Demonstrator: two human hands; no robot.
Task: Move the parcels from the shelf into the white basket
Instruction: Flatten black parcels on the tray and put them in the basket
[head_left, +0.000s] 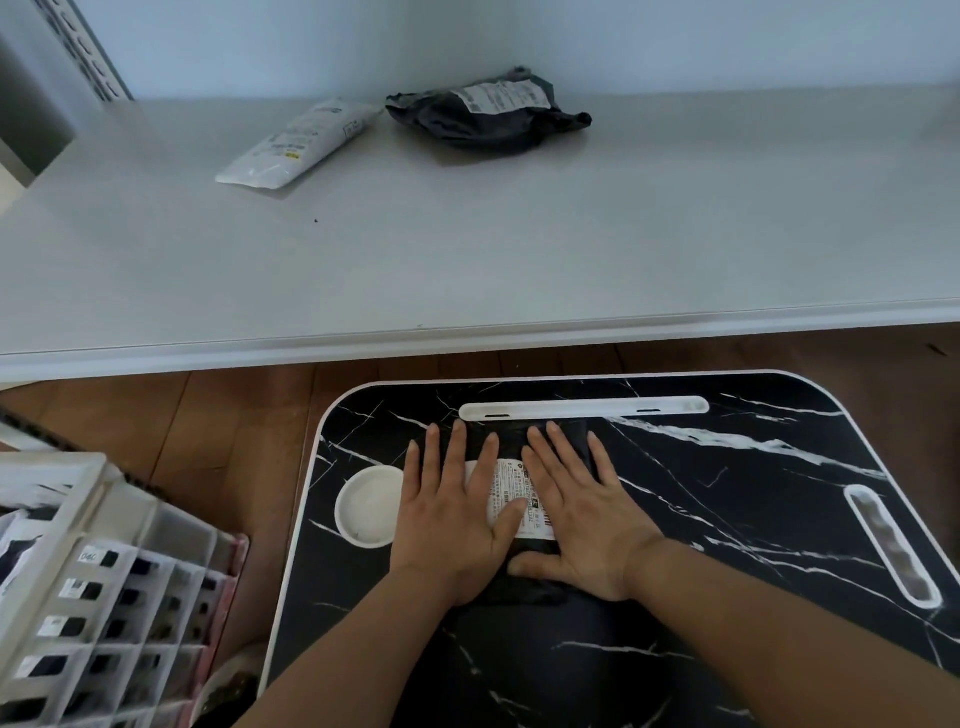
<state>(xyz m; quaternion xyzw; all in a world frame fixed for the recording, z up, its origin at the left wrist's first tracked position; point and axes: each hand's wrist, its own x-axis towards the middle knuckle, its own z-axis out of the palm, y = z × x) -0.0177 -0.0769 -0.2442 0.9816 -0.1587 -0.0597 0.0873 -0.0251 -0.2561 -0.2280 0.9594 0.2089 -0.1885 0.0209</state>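
palms flat, both hands press the black parcel (524, 499) onto the marble lap tray (727, 467): left hand (447, 525) and right hand (582, 519) lie with straight fingers, gripping nothing. i'd smooth it gently, then lift it toward the white basket (78, 587). its wrapping is dark and crinkled, white label up.

— How many parcels are in view?
— Three: a white parcel (298, 143) and a crumpled black parcel (488, 111) on the shelf (467, 249), and a flat black parcel (519, 499) on the table (727, 493).
— Baskets?
— One white basket (88, 571). Two hands — left hand (449, 525), right hand (582, 525).
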